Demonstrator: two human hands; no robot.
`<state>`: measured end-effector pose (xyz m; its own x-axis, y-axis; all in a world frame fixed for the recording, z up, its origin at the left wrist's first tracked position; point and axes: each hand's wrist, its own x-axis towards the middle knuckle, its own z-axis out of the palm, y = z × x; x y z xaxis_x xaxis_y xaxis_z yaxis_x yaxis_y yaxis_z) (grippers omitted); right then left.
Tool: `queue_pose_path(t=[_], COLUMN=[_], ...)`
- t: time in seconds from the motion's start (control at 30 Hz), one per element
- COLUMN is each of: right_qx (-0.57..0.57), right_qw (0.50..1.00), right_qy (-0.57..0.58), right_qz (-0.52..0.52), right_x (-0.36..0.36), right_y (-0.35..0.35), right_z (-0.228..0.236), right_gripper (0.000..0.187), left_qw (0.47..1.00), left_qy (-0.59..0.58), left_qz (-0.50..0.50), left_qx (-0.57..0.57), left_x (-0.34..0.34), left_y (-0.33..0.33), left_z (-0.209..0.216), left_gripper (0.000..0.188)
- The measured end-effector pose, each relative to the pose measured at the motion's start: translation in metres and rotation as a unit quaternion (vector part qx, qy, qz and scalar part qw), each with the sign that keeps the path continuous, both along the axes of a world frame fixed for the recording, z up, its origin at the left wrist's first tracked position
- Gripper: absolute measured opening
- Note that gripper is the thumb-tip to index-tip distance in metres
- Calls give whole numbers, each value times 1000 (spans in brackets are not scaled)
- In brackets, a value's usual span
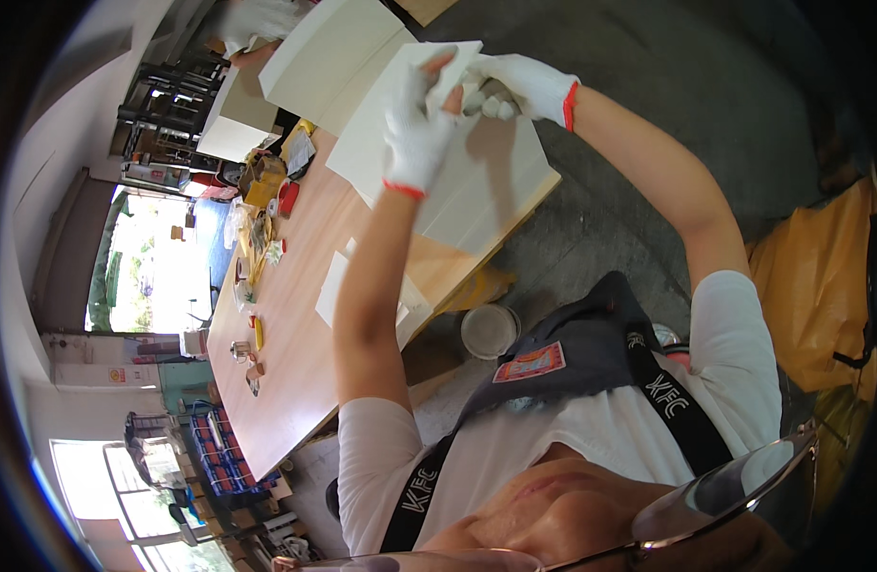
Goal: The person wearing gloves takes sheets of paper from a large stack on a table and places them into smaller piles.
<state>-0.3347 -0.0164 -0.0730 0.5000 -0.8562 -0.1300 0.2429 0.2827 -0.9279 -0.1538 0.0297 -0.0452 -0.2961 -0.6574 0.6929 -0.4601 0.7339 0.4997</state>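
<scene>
My left hand (419,133), in a white glove with a red cuff, is raised over white flat panels (476,181) on the wooden table. Its thumb and a finger, with bare tips, stand apart, and I see nothing between them. Close beside it is my right hand (519,88), also in a white glove with a red cuff. The right fingers are curled in, their tips greyish. Whatever they may hold is hidden. A shadow falls on the panels below the hands.
The wooden table (286,334) carries small tools and scraps along its far edge, including a red roll (288,198). Smaller white pieces (335,286) lie near my left forearm. A large white block (333,62) stands beyond. A round bucket (490,331) and orange sheeting (815,286) are on the floor.
</scene>
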Motion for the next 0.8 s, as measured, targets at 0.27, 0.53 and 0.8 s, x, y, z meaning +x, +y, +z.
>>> queue_pose_path(t=[0.27,0.53,0.8], right_qx=[-11,-33,-102], right_qw=[996,998,986], right_qy=[-80,43,129], right_qz=[-34,-45,14], right_x=[-8,-78,-44], right_y=[25,91,117], right_z=[-8,11,30], right_gripper=[22,38,51], left_qw=[754,604,671], left_qy=[445,664,668], left_qz=[-91,-86,29], left_qx=[474,432,321], left_x=[-10,30,63], left_y=[140,164,231], left_z=[-84,-55,-89], left_gripper=[39,59,47])
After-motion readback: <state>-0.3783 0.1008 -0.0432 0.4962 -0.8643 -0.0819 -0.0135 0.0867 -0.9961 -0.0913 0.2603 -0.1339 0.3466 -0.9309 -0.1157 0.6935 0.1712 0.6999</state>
